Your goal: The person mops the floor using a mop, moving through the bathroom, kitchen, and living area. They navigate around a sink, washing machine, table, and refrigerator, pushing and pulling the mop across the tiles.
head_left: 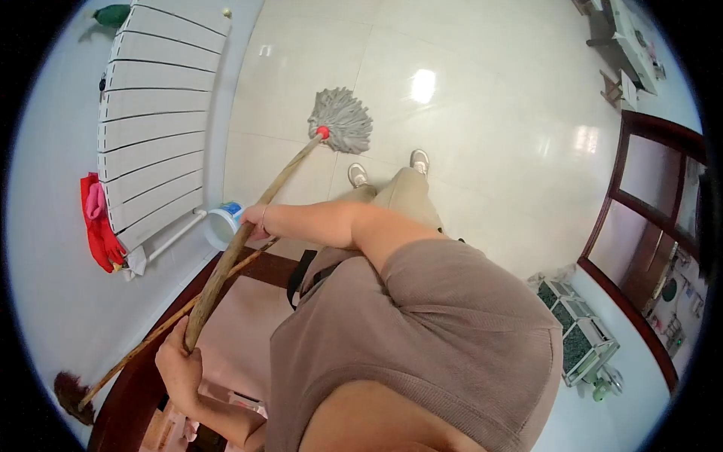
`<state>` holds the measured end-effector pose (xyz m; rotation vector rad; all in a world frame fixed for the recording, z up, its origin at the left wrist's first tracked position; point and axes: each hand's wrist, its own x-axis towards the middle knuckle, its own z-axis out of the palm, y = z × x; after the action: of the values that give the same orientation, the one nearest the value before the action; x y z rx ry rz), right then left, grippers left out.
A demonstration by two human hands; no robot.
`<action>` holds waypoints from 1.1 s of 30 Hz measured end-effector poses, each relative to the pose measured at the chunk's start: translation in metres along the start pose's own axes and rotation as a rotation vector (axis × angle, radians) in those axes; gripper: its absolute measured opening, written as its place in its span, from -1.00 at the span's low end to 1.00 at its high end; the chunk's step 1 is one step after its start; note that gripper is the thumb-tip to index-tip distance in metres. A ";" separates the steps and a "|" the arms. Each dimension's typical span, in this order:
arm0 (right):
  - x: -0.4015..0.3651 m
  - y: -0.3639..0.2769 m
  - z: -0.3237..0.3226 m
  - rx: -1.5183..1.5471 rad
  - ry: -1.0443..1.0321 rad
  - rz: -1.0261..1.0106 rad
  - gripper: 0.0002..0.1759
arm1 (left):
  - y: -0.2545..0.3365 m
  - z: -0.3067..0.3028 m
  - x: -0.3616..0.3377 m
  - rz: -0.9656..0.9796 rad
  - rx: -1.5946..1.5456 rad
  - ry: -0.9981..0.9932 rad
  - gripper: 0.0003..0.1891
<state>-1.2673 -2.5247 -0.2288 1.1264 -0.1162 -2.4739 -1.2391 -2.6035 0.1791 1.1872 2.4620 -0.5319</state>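
I hold a mop with both hands. Its grey string head (pixel 343 119) rests on the white tiled floor (pixel 482 113), just ahead of my grey shoes (pixel 358 175). The wooden handle (pixel 275 184) slants down to the left. My right hand (pixel 256 220) grips the handle at its middle, with the arm reaching across my body. At the handle's near end my left hand (pixel 178 363) is closed around it. My beige shirt fills the lower middle of the view.
A white radiator (pixel 158 128) is on the left wall, with red gloves (pixel 98 226) hanging beside it. A white tub (pixel 223 224) stands below. A thin broomstick (pixel 143 348) leans by dark wooden furniture (pixel 260 265). At the right are a dark door frame (pixel 619 188) and a green-and-white rack (pixel 584 335).
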 end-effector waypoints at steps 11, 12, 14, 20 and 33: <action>-0.068 -0.067 -0.070 0.368 -0.008 -0.367 -0.71 | 0.043 0.016 0.070 0.156 -0.050 0.002 -0.47; -0.078 -0.078 -0.094 0.402 0.001 -0.439 -0.71 | 0.064 0.015 0.078 0.176 -0.016 -0.007 -0.46; -0.096 -0.108 -0.132 0.571 -0.048 -0.497 -0.69 | 0.103 0.015 0.101 0.270 -0.050 -0.004 -0.47; -0.221 -0.155 -0.282 0.580 0.281 -0.889 -0.66 | 0.248 0.043 0.152 0.518 -0.054 -0.035 -0.50; -0.380 -0.088 -0.518 0.517 1.007 -0.893 -0.65 | 0.496 0.174 0.121 0.831 -0.083 -0.406 -0.41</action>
<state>-0.6921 -2.2418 -0.3297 3.0249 0.0772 -2.1571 -0.8885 -2.3199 -0.1162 1.7028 1.4598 -0.3610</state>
